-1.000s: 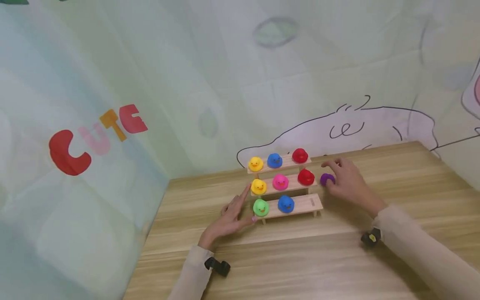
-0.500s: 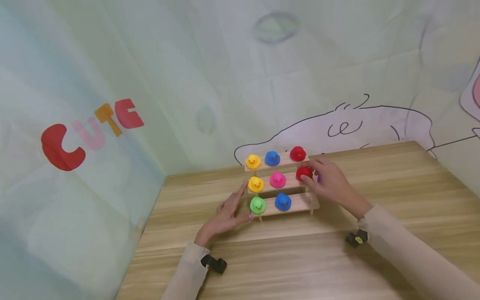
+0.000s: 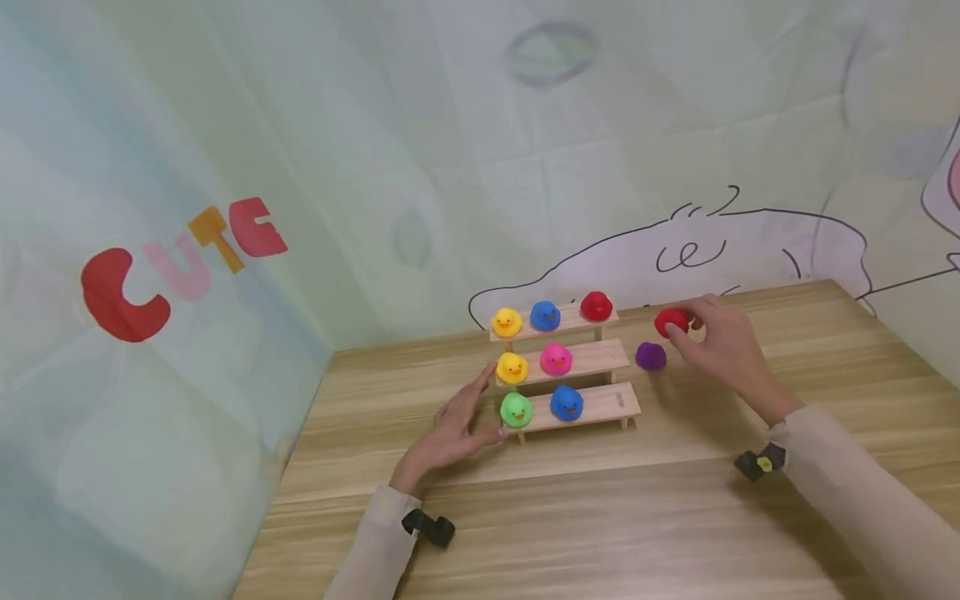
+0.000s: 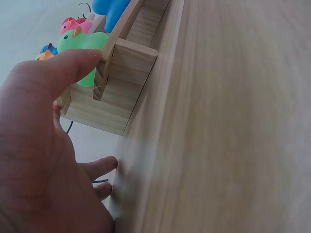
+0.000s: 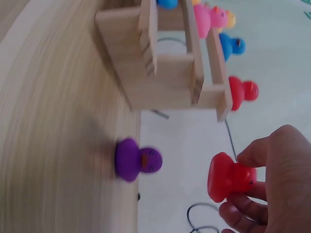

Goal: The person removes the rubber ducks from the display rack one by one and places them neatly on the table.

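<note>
Wood surface (image 3: 585, 525) carrying 3-step rack (image 3: 603, 402), standing nr far edge. L hand (image 3: 450, 431) holding nothing, grip spread wide, thumb touching rack's front L corner. R hand (image 3: 726, 346) keeping red duck (image 3: 671, 322) in air nr far edge; grip pinching w/ thumb & fingers. Purple duck (image 3: 651, 357) sitting just R of rack.

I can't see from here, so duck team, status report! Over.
Left hand at left end of rack. Right hand pinching red duck, off the rack. Purple duck on table close by, might get bumped.
</note>
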`<state>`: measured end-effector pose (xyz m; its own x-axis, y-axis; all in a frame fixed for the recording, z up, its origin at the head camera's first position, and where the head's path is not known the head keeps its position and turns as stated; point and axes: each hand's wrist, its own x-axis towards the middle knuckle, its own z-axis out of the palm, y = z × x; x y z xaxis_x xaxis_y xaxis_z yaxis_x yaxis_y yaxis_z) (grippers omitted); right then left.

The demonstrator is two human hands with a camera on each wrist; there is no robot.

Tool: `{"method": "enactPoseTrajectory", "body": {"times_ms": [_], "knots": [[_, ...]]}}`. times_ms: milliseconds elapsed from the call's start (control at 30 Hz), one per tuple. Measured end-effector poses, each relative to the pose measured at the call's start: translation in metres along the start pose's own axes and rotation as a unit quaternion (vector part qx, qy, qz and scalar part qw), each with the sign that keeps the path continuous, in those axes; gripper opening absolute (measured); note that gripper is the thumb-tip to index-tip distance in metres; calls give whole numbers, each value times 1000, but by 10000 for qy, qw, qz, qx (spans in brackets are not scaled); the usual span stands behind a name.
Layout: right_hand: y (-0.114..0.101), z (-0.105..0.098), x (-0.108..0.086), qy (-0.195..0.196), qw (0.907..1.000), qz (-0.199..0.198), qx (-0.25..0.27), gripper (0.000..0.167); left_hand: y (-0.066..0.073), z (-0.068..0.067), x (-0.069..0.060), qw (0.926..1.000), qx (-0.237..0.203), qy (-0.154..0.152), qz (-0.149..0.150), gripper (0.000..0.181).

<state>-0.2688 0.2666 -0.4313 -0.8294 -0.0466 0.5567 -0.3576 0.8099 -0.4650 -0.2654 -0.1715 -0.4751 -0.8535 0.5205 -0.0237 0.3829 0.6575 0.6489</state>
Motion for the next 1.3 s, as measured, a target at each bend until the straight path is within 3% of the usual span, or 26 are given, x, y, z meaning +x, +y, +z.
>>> {"method": "enactPoseTrajectory", "body": {"times_ms": [333, 533, 667, 1033, 1200, 1300], "knots": [[40, -9, 1, -1140, 9918, 501, -287, 33, -2, 0, 1, 10000, 92, -17, -29, 103], [49, -4, -4, -1831, 9785, 885, -346, 39, 1, -1, 2, 9999, 65, -24, -73, 103], [55, 1, -8, -2086, 9724, 922, -500, 43, 0, 0, 1, 10000, 50, -15, -56, 103], [51, 6, -9, -1825, 9785, 733, -622, 47, -1, -1, 1, 10000, 39, 4, -55, 102], [18, 9, -9, -1256, 9902, 467, -381, 46, 1, 0, 0, 10000, -27, -20, -88, 103], [-9, 12, -8, -661, 9978, 36, -94, 39, 2, 0, 0, 9999, -1, -31, -124, 104]]}}
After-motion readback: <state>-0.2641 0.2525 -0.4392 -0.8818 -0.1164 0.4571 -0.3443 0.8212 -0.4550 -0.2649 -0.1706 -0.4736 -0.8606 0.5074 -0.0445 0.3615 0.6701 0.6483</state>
